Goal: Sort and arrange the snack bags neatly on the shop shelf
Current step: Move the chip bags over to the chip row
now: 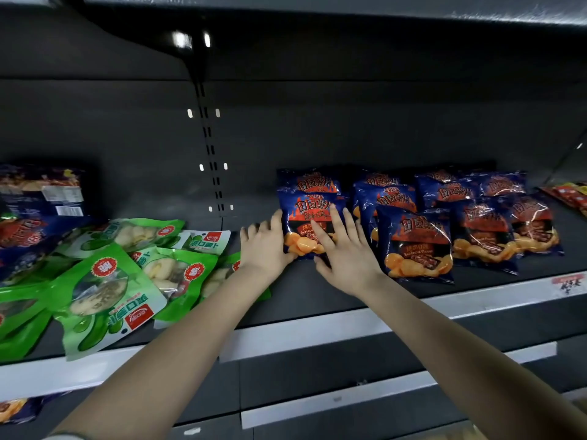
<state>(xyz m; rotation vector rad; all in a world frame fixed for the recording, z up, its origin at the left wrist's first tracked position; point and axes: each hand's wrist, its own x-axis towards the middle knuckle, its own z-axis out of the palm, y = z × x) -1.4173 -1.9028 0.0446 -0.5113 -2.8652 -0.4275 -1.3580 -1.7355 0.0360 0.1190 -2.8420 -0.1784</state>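
A blue barbecue chip bag point(305, 214) lies at the left end of a group of several like bags point(444, 217) on the dark shelf point(317, 296). My left hand point(266, 246) touches the bag's left edge with straight fingers. My right hand point(343, 249) lies flat on the bag's front, fingers spread. Further left, several green snack bags point(104, 281) lie in a loose, overlapping heap.
More blue bags point(35, 198) are piled at the far left behind the green ones. Red packets point(571, 195) show at the far right edge. A slotted upright point(209, 154) runs up the back wall. White price rails point(317, 331) line the shelf fronts, with a lower shelf below.
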